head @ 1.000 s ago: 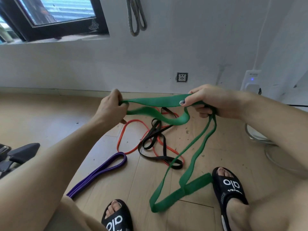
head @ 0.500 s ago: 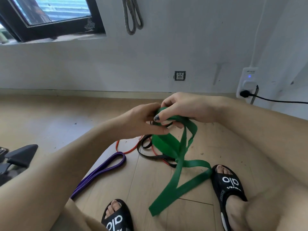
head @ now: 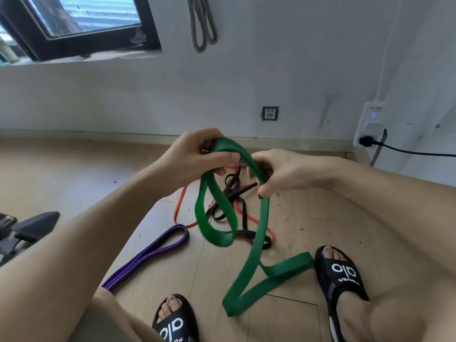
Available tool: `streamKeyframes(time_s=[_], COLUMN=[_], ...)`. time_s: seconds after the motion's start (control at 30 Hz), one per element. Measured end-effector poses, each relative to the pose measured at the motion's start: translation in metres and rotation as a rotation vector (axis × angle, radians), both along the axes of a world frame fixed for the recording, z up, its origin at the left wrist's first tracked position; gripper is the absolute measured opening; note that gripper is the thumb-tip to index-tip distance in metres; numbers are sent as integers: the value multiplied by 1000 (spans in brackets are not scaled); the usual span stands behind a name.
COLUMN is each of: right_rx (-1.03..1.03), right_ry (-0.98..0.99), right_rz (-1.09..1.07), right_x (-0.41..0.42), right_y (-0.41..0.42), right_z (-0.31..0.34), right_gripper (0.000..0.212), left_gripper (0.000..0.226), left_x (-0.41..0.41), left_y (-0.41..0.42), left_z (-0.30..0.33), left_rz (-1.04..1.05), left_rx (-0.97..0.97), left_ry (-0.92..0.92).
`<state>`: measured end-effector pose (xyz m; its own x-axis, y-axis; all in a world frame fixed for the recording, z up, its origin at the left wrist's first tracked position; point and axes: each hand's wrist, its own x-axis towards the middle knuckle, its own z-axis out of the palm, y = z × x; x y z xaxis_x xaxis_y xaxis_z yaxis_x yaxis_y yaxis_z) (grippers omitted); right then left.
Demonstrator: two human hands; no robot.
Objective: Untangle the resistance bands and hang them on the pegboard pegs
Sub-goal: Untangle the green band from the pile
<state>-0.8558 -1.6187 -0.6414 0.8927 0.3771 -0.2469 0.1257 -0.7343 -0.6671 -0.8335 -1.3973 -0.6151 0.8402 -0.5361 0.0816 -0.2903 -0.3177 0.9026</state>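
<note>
Both hands work the green band (head: 256, 218) at chest height above the wooden floor (head: 74, 174), close together so the loop between them can be turned and read for twists. The left hand (head: 197, 156) has its fingers and thumb curled round the top of the loop, holding it up as an anchor. The right hand (head: 274, 171) pinches the strap just beside it, fingers bent over the edge, probably to feed or flip that side through. Below the hands the green band hangs in a loose coil, then runs down to the floor, where its folded tail lies just beside the right sandal (head: 343, 280); that slack looks deliberate, since a band under no tension is easier to unwind. The others wait on the floor: the red band (head: 179, 206) and the black band (head: 243, 211) lie crossed over one another in a knot behind the green coil, and the purple band (head: 148, 253) lies stretched out apart, near the left leg. A grey looped band (head: 201, 23) hangs on the wall (head: 296, 58) above, beside the window (head: 81, 18); no pegs or pegboard are in view. Judging by this, untangling is at an early stage: one band in hand, three yet to be lifted.
</note>
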Motion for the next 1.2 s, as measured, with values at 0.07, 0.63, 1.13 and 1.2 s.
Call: streamKeyframes(time_s=[0.07, 0.63, 1.13, 1.2], right_rx=[-41, 84, 36, 33], right_ry=[-37, -354, -276, -231], right_rz=[-35, -248, -118, -106], right_x=[1, 2, -3, -5], right_y=[1, -8, -5, -5], right_z=[-7, 16, 14, 9], right_gripper=[31, 27, 43, 42], left_gripper=[18, 32, 23, 18], left_x=[-1, 28, 9, 7], left_y=[2, 25, -3, -3], left_z=[3, -44, -13, -10], left_rz=[32, -152, -158, -160], left_rx=[-94, 998, 116, 118], left_ry=[28, -135, -9, 7])
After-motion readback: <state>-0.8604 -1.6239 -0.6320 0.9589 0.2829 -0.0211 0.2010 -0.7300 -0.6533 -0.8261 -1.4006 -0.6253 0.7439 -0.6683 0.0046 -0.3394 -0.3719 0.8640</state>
